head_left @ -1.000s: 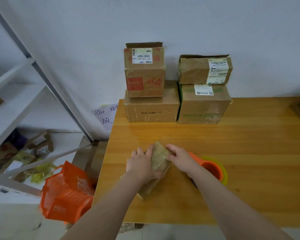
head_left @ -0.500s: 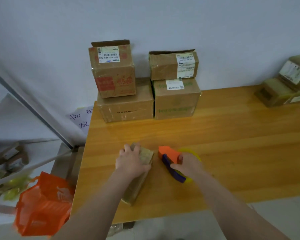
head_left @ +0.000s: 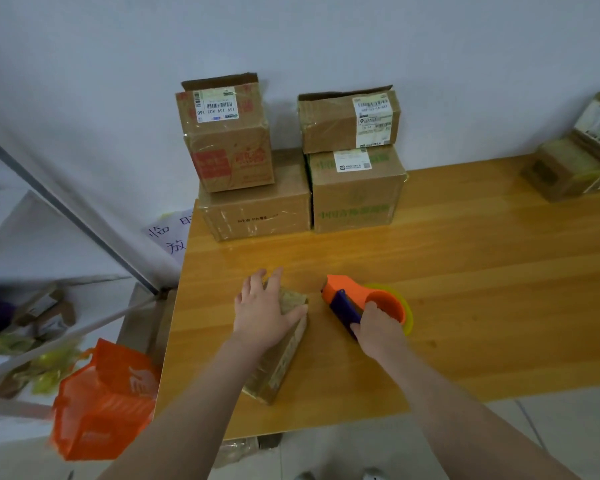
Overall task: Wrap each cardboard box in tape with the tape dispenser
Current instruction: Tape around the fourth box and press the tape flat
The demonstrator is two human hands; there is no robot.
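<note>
On the left of the table (head_left: 465,271), the cardboard box (head_left: 278,362) lies with its long axis running away from the person. Just right of it, the tape dispenser (head_left: 347,292) points at its far end, gripped by the right hand (head_left: 378,332); the left hand (head_left: 262,317) presses flat there, fingers straight.

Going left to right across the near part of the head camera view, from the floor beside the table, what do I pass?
Orange bag on the floor → small cardboard box under the left hand → tape dispenser gripped by the right hand.
</note>
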